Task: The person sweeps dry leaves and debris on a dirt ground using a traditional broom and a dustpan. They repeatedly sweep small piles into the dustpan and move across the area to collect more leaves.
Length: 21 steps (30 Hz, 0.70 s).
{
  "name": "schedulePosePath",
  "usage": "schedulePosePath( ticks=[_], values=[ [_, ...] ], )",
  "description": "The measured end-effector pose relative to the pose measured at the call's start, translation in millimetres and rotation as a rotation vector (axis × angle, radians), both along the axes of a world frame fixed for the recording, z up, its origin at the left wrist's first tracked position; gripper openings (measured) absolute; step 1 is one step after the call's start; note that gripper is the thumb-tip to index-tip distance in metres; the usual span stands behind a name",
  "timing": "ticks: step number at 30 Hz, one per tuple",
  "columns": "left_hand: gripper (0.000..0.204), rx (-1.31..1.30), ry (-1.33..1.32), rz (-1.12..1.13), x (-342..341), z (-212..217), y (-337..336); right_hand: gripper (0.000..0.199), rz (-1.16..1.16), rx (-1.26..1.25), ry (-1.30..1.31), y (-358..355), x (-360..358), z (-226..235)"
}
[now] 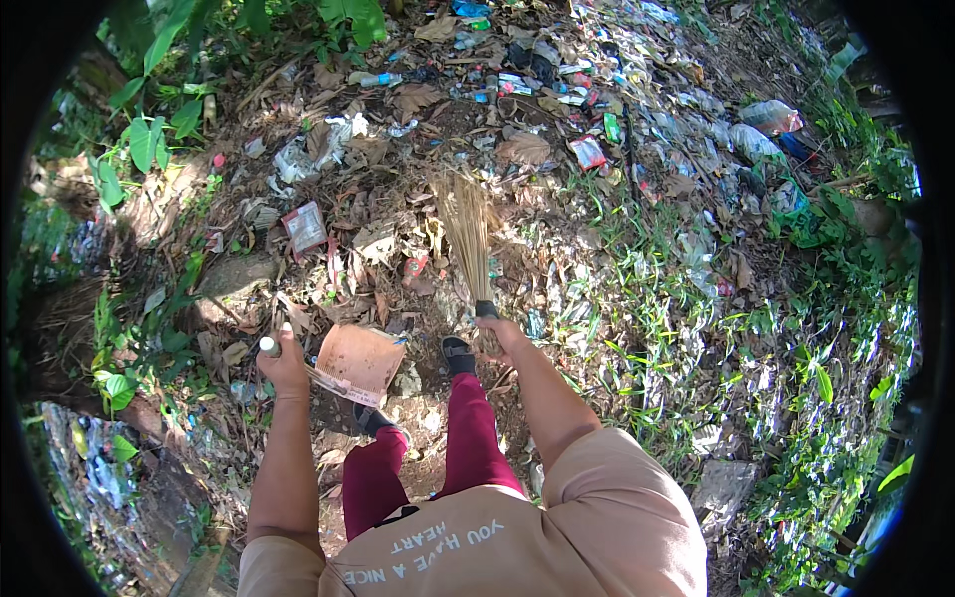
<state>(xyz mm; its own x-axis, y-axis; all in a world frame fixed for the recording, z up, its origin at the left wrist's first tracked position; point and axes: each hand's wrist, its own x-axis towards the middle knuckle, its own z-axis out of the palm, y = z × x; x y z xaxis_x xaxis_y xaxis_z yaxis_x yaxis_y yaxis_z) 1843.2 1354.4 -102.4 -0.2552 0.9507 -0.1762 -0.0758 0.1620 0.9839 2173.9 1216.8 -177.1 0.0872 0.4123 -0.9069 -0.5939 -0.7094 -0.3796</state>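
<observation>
In my right hand (502, 340), closed around its dark-wrapped grip, is a stick broom (464, 234). Its thin tan bristles fan out away from me over dirt and dry leaves. On the left, my left hand (286, 366) is wrapped round a handle with a pale round end. That handle seems to belong to the orange dustpan (360, 356) close beside it, by my feet; the join is hard to make out. The pan carries some dark specks and a pale strip with writing along its near edge.
Plastic litter (587, 95) and leaves cover the slope ahead. A red-and-white wrapper (304, 229) and white plastic (316, 151) lie front left. Grass (652, 298) grows at right, leafy plants (147, 142) at left. Stuffed plastic bags (771, 117) sit far right.
</observation>
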Motion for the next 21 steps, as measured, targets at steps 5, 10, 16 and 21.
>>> schedulePosePath(
  ticks=[5,10,16,21],
  values=[
    [0.023,0.002,0.143,-0.058,38,2,1,0.068,0.085,-0.118,-0.282,-64,39,34],
    [0.027,0.015,0.145,-0.028,45,0,-6,0.020,-0.191,-0.310,0.159,-18,56,-15],
    [0.032,0.173,0.335,0.059,16,1,-43,0.020,0.154,-0.076,0.361,39,68,12],
    [0.030,0.276,0.522,0.101,-49,32,-94,0.021,0.403,0.101,0.331,6,36,83]
  ],
)
